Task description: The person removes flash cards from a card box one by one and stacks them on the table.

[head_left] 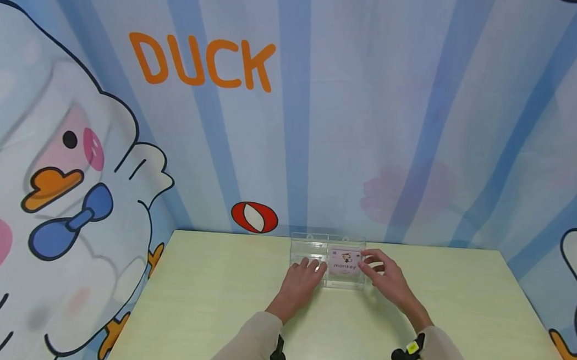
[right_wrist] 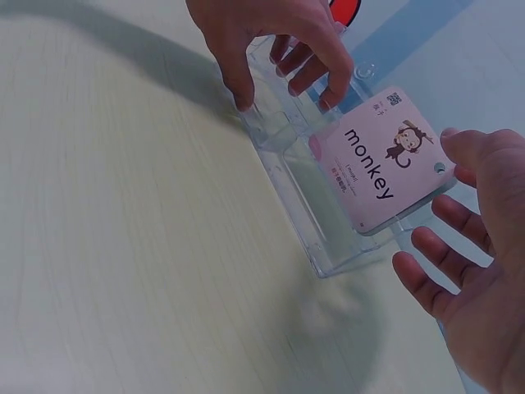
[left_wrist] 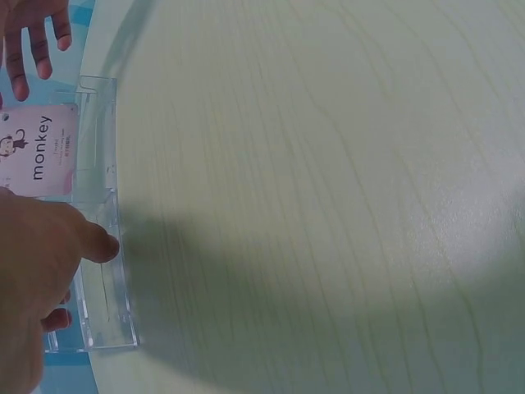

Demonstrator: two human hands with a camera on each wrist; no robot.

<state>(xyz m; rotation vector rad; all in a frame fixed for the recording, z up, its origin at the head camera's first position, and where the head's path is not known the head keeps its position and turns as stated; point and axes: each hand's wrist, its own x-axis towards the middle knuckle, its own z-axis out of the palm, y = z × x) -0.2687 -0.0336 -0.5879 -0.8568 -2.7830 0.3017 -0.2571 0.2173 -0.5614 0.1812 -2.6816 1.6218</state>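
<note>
A clear plastic box (head_left: 345, 285) with two side-by-side compartments stands near the table's back edge. In its right compartment sits a stack of pink flashcards (right_wrist: 373, 156), the front one showing a monkey and the word "monkey". My right hand (head_left: 386, 277) pinches the cards' right edge between thumb and index finger, the other fingers spread apart below. Over the left compartment, my left hand (head_left: 299, 288) holds the box, its thumb at the front lip and its fingers bent inside. Part of the left compartment is hidden behind that hand.
The pale wooden table (head_left: 222, 297) ends at a striped cloth backdrop (head_left: 331, 122) right behind the box. A cartoon duck is printed on the cloth at the left. Each wrist wears a small black camera (head_left: 406, 355).
</note>
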